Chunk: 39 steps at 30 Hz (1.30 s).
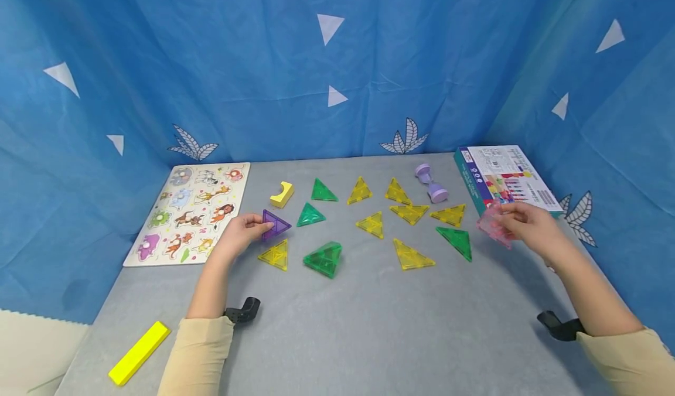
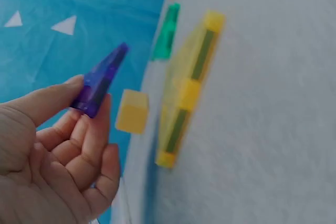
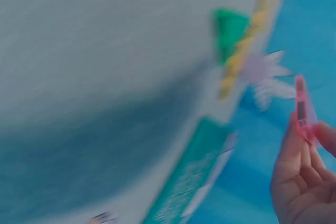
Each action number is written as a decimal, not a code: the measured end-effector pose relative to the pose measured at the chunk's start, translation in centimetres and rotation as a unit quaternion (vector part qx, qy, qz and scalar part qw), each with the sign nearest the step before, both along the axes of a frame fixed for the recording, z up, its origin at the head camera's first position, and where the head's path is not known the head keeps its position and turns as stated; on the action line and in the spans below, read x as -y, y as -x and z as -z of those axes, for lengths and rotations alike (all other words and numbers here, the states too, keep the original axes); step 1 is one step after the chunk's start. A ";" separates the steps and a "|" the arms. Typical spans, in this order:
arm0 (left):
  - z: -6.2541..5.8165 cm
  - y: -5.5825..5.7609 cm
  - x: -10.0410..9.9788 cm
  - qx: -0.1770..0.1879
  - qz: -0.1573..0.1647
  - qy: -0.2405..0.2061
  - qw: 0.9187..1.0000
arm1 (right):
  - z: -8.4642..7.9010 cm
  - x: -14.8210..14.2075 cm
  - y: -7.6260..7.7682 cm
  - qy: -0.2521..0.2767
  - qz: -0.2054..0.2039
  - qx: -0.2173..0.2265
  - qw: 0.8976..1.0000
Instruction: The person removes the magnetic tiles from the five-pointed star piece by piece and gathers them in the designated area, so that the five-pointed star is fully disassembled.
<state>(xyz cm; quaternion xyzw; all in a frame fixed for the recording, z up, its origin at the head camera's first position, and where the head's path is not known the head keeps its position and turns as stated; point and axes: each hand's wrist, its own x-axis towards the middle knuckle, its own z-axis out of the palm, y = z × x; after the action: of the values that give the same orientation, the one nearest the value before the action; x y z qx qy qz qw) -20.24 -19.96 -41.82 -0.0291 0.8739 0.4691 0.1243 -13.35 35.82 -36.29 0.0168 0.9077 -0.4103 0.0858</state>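
Between thumb and fingers, my left hand [image 1: 242, 233] pinches a purple triangular magnetic tile [image 1: 276, 225], held up off the table in the left wrist view. A yellow triangular tile [image 1: 276, 255] lies just below that hand, and a yellow arch block [image 1: 282, 195] sits beyond it. Over on the right, my right hand [image 1: 527, 225] pinches a pink translucent magnetic tile [image 1: 493, 225] in the air, in front of the box. Closest to it on the table is a green triangular tile [image 1: 456, 242]. A green pyramid-like piece [image 1: 324, 259] stands near the middle.
Several yellow tiles [image 1: 413, 255] and green tiles [image 1: 310, 215] lie spread over the grey table [image 1: 358, 337]. An animal puzzle board [image 1: 158, 214] is at left, a yellow bar [image 1: 139, 354] front left. A purple hourglass-shaped toy [image 1: 431, 184] and a box [image 1: 506, 176] stand back right.
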 end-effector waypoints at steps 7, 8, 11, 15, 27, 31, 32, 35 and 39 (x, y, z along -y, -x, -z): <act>1.3 1.0 0.4 0.022 0.012 0.021 0.999 | 3.1 -2.9 0.3 -0.023 -0.054 0.100 0.993; 1.4 1.2 0.4 0.023 0.015 0.025 0.999 | 3.4 -3.1 0.3 -0.024 -0.059 0.105 0.992; 1.6 1.6 0.3 0.026 0.018 0.039 0.999 | 4.2 -3.5 0.5 -0.033 -0.068 0.118 0.990; 1.8 2.0 0.2 0.027 0.011 0.045 0.999 | 4.6 -3.7 0.7 -0.049 -0.068 0.132 0.988; 1.4 2.0 0.3 0.002 0.020 0.125 0.992 | 4.0 -2.9 0.7 -0.107 -0.078 0.103 0.986; -0.1 1.2 -0.1 -0.012 0.019 0.154 0.988 | 2.9 -2.0 0.4 -0.141 -0.060 0.067 0.986; -0.6 1.0 -0.3 -0.018 0.020 0.152 0.988 | 2.5 -1.6 0.3 -0.145 -0.053 0.059 0.986; -1.9 0.4 -1.3 -0.039 0.032 0.122 0.991 | 1.4 0.2 0.2 -0.127 -0.048 0.027 0.990; -2.7 -0.4 -3.1 -0.076 0.081 0.063 0.992 | 0.3 3.3 0.4 -0.084 -0.063 -0.018 0.994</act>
<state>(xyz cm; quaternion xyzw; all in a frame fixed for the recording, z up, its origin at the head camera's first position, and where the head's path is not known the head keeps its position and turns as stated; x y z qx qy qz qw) -19.83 -16.86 -39.14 0.0694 0.9079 0.4028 0.0929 -13.73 32.50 -36.63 -0.0409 0.9397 -0.3265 0.0936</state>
